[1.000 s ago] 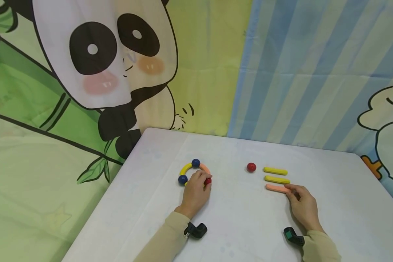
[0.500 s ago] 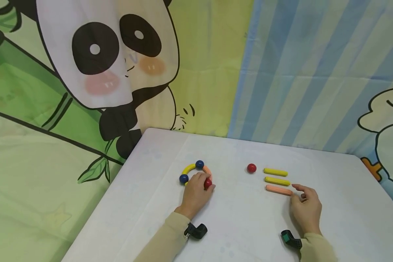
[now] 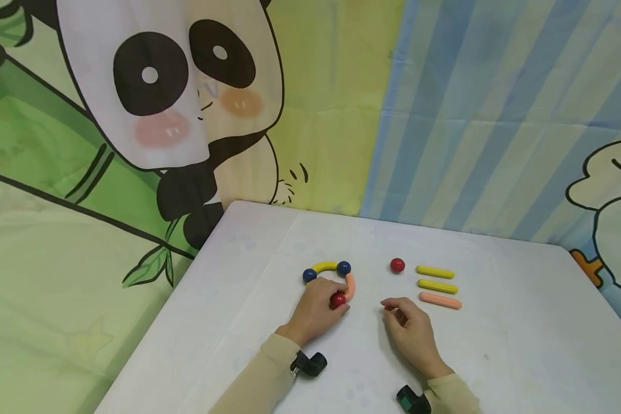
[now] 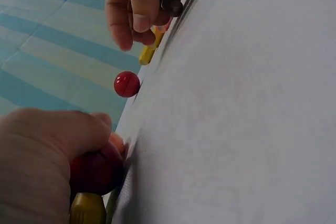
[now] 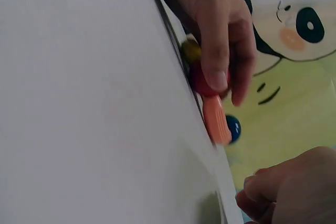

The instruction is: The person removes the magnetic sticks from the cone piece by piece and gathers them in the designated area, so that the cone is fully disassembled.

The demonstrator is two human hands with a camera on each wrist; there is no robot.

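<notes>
My left hand (image 3: 313,310) holds a red ball (image 3: 338,300) between thumb and fingers. That ball is part of a ring made of curved sticks and balls: a yellow curved stick (image 3: 324,266), an orange curved stick (image 3: 350,286) and two blue balls (image 3: 344,268). The hand covers the ring's near left portion. In the right wrist view, the orange curved stick (image 5: 215,119) runs from the red ball to a blue ball (image 5: 234,128). My right hand (image 3: 411,333) hovers over the table right of the ring, fingers loosely bent, with nothing in them.
A loose red ball (image 3: 397,265) lies on the white table (image 3: 362,368) beyond my right hand. To its right are two straight yellow sticks (image 3: 437,286) and a straight orange stick (image 3: 440,300), set in a row. A printed cloth (image 3: 331,115) hangs behind the table.
My right hand has let go of the straight orange stick and moved left toward the ring. My left hand has shifted the ring right and slightly nearer, turning it.
</notes>
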